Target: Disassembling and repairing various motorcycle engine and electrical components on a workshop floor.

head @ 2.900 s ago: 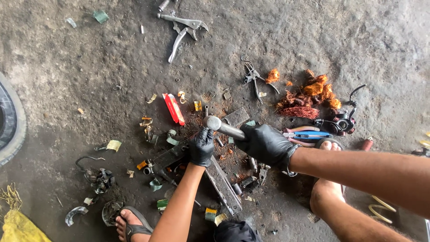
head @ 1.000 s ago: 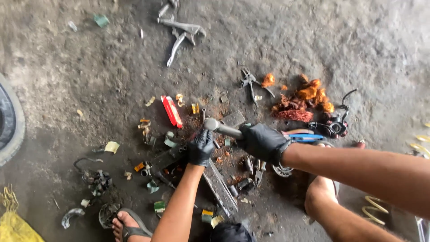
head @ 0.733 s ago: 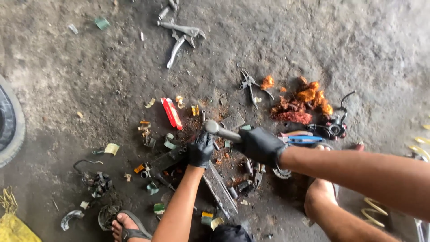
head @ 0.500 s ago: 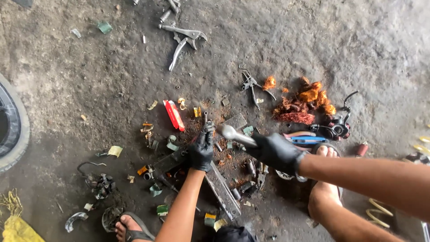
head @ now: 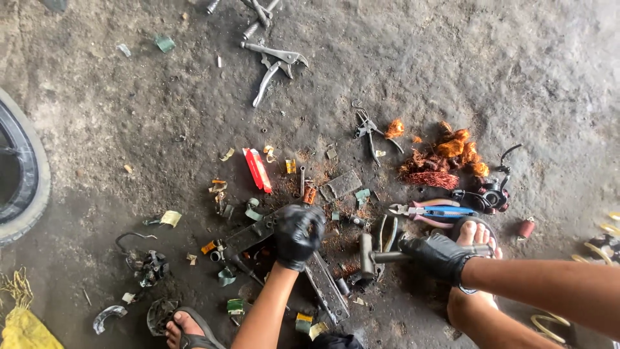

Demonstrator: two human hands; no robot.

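Gloved left hand (head: 299, 235) on metal bar (head: 258, 232), right hand (head: 438, 254) gripping hammer (head: 381, 256), perhaps lowered

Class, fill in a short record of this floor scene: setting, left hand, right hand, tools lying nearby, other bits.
Setting: dirty concrete floor, seen from above
Left hand: black glove, pressing down on a dark metal part
Right hand: black glove, gripping a hammer by its handle, head low over the scraps
Tools nearby: locking pliers, small pliers, blue-handled pliers
Other bits: copper wire pile, red piece, tyre at the left edge
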